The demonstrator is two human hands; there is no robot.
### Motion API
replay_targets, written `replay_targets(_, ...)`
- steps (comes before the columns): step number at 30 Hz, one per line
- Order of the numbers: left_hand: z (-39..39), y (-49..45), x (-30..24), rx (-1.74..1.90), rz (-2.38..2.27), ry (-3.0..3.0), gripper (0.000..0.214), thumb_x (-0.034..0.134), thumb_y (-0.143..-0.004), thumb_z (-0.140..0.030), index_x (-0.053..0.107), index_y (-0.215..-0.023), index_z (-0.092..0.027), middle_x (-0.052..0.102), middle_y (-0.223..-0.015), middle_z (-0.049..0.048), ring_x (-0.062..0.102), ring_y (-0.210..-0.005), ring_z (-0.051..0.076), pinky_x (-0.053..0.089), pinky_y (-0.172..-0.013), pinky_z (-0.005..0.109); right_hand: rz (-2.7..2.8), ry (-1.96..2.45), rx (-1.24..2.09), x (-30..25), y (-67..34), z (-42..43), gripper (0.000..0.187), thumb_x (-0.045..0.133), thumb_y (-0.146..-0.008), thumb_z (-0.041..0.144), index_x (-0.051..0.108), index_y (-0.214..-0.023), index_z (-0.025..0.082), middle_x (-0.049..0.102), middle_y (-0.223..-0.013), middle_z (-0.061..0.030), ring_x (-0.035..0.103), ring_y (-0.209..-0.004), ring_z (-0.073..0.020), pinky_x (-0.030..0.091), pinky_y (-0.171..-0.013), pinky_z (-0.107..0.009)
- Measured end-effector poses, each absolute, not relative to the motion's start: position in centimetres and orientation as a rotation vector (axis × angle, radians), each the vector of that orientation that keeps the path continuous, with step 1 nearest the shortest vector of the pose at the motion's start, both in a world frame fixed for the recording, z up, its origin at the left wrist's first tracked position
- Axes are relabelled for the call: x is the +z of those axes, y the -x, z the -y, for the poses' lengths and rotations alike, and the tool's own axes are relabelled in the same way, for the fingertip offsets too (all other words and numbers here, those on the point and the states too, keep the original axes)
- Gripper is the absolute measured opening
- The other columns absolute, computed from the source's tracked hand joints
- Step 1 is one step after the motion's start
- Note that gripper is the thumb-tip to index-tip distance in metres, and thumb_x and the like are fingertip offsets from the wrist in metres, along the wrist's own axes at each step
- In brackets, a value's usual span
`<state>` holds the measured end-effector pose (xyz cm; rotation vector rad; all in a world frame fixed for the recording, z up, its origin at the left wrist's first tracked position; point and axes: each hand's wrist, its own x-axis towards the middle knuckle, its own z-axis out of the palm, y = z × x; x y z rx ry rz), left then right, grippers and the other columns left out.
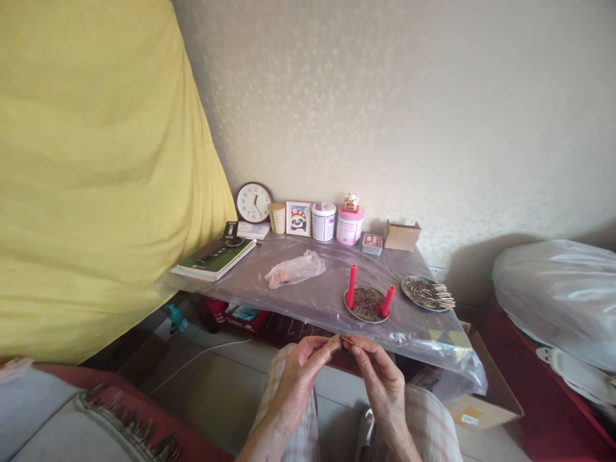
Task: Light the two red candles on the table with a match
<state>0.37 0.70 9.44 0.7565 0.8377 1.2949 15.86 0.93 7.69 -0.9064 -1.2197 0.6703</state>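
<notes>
1. Green-covered book (212,258) lies on the left of the plastic-covered table (245,282).
2. Crumpled clear bag (301,268) rests mid-table.
3. Left hand (299,373), fingers clamped on a small brown piece (335,344) just before the table's near edge.
4. Plate (366,321) bearing red candles (353,285).
5. Right hand (384,376), fingertips pinched together beside the piece; contents too small to tell.
6. Second plate (423,310) with pale sticks (443,296).
</notes>
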Motion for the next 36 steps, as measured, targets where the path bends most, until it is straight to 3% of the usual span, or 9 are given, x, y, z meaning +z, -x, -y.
replay_targets(10,-0.6,-0.5,9.4,1.294,-0.829,-0.752,0.038,0.086,-0.075,-0.049,0.079,-0.095,-0.017,0.081,-0.101,0.0115,0.066,-0.104,0.028,0.046,-0.098,0.042,1.266,0.921,0.544,7.5,-15.7,-1.1,0.013,0.074,-0.092,0.023,0.081,-0.1,0.03,0.083,-0.091,0.0012,0.079,-0.077,-0.0133,0.064,-0.073,-0.016)
replay_targets(26,-0.6,-0.6,9.5,1.319,-0.837,-0.663,0.046,0.093,-0.065,-0.05,0.076,-0.093,-0.017,0.081,-0.1,0.0117,0.068,-0.104,0.029,0.047,-0.098,0.043,1.375,0.996,0.316,8.1,-15.7,-1.0,0.008,0.072,-0.094,0.027,0.079,-0.093,0.025,0.083,-0.088,-0.0022,0.081,-0.077,-0.0177,0.065,-0.07,-0.02)
replay_targets(36,-0.8,-0.5,8.7,1.323,-0.805,-0.7,0.038,0.089,-0.072,-0.046,0.077,-0.094,-0.017,0.081,-0.1,0.0103,0.068,-0.102,0.026,0.048,-0.096,0.04,1.441,0.993,0.192,8.5,-15.5,-0.9,0.008,0.068,-0.098,0.027,0.076,-0.096,0.025,0.082,-0.086,-0.0002,0.08,-0.072,-0.0143,0.063,-0.067,-0.016)
